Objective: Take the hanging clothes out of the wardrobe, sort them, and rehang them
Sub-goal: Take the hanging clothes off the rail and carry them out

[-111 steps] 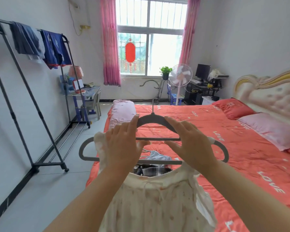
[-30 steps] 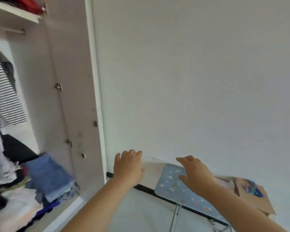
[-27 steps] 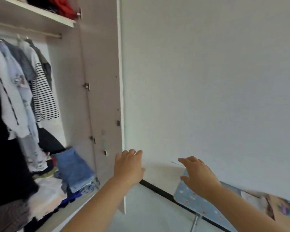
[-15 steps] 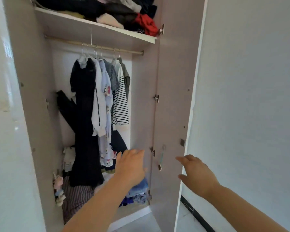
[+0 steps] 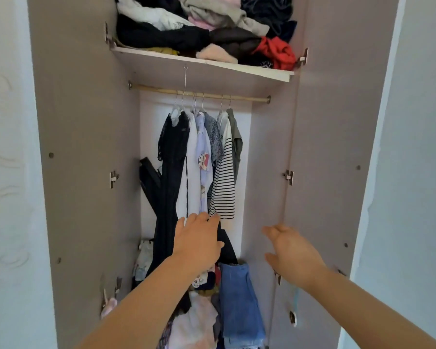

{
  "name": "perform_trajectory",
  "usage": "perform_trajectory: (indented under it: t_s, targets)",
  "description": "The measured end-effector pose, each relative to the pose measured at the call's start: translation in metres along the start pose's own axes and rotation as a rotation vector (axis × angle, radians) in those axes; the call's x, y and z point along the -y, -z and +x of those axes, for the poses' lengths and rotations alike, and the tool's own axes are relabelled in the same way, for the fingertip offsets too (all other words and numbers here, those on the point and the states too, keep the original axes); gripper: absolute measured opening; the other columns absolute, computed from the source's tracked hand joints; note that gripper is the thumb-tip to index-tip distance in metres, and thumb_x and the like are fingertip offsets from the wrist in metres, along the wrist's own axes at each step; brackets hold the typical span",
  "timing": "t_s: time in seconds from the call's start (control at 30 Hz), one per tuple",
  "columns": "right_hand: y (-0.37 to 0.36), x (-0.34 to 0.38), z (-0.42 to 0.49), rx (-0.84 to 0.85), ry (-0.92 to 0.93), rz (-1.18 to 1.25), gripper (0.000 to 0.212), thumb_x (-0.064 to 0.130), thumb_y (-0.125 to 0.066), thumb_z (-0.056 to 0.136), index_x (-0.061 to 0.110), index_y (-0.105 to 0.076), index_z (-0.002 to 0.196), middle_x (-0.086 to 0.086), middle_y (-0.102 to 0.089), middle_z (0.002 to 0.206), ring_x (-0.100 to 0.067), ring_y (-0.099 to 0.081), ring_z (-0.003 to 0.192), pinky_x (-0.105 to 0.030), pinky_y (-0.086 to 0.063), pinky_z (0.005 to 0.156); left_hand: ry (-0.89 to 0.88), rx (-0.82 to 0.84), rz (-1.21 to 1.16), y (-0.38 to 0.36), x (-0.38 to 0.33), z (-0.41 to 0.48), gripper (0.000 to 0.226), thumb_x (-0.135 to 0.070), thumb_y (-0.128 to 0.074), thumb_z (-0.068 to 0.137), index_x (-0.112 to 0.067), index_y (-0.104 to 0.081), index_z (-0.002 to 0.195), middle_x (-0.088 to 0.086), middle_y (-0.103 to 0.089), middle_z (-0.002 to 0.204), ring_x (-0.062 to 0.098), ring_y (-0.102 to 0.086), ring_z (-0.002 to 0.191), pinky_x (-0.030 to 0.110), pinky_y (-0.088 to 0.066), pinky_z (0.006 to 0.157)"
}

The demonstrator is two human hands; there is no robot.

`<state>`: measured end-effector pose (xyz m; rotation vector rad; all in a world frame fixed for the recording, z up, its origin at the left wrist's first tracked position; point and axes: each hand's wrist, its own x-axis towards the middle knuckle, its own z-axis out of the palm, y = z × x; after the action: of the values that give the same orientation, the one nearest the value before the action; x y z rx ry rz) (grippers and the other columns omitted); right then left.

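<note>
Both your hands are released and hold nothing. Your left hand (image 5: 198, 241) reaches with straight fingers toward the hems of the hanging clothes (image 5: 204, 159). Your right hand (image 5: 291, 253) is spread in the air beside it, before the right inner side of the wardrobe (image 5: 267, 159). Whether the left fingertips already touch cloth, I cannot tell.

The clothes hang above your left hand on wire hangers (image 5: 176, 110) from the rail (image 5: 247, 97). A black dress (image 5: 173, 172) is up and to the left of that hand, pale shirts (image 5: 195, 172) are directly above it, and a striped shirt (image 5: 224, 185) is above and slightly to the right.

I think it is better to raise your hands to the hanger hooks than to pull at the hems, because a pull from below could slip a garment off its hanger. Lift each hook up and off the rail, taking a few at a time. Begin from the side of your right hand, where the row of hangers ends.

Below and between both hands lies a loose heap with folded jeans (image 5: 238, 298). High above them, a shelf (image 5: 204, 64) carries crumpled clothes. The doors (image 5: 337, 147) stand open, and beyond your right hand is a pale wall (image 5: 418, 147).
</note>
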<state>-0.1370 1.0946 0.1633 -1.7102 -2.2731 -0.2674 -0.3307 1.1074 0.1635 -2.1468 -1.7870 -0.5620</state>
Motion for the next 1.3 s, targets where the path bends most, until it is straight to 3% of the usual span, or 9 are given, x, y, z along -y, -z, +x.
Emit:
perform_trajectory:
  t_s: [0.37,0.83,1.07,1.3]
  targets:
    - [-0.007,-0.025,0.195,-0.137,0.003,-0.035,0.058,0.028,-0.049,0.094,0.023,-0.024,0.146,-0.001,-0.035,0.142,-0.022,-0.037,0.129,-0.03,-0.036,0.101,-0.023,-0.196,-0.038,-0.027,0.046,0.182,0.058,-0.039,-0.045,0.096,-0.026,-0.019,0.147,-0.002,-0.031,0.146,0.018,-0.026,0.134,0.038,-0.012,0.115]
    - [0.038,-0.083,0.438,-0.408,-0.034,-0.033,0.053,0.029,-0.056,0.09,0.017,-0.04,0.139,-0.01,-0.046,0.133,-0.028,-0.046,0.121,-0.04,-0.042,0.098,-0.138,-0.454,-0.001,-0.037,0.085,0.402,0.054,-0.042,-0.043,0.096,-0.024,-0.025,0.144,-0.003,-0.038,0.139,0.02,-0.03,0.131,0.038,-0.016,0.111]
    - [0.073,-0.115,0.562,-0.596,0.069,-0.013,0.052,0.03,-0.056,0.091,0.015,-0.043,0.138,-0.011,-0.048,0.137,-0.027,-0.046,0.124,-0.034,-0.038,0.099,-0.123,-0.541,0.024,-0.047,0.095,0.5,0.053,-0.041,-0.041,0.097,-0.024,-0.026,0.145,-0.003,-0.038,0.141,0.021,-0.03,0.132,0.04,-0.019,0.111]
    - [0.075,-0.132,0.671,-0.589,0.137,-0.008,0.048,0.028,-0.055,0.091,0.014,-0.046,0.136,-0.009,-0.051,0.135,-0.025,-0.046,0.123,-0.033,-0.041,0.097,-0.127,-0.575,0.027,-0.066,0.084,0.591,0.044,-0.033,-0.034,0.099,-0.026,-0.03,0.142,-0.004,-0.036,0.142,0.02,-0.031,0.131,0.036,-0.02,0.107]
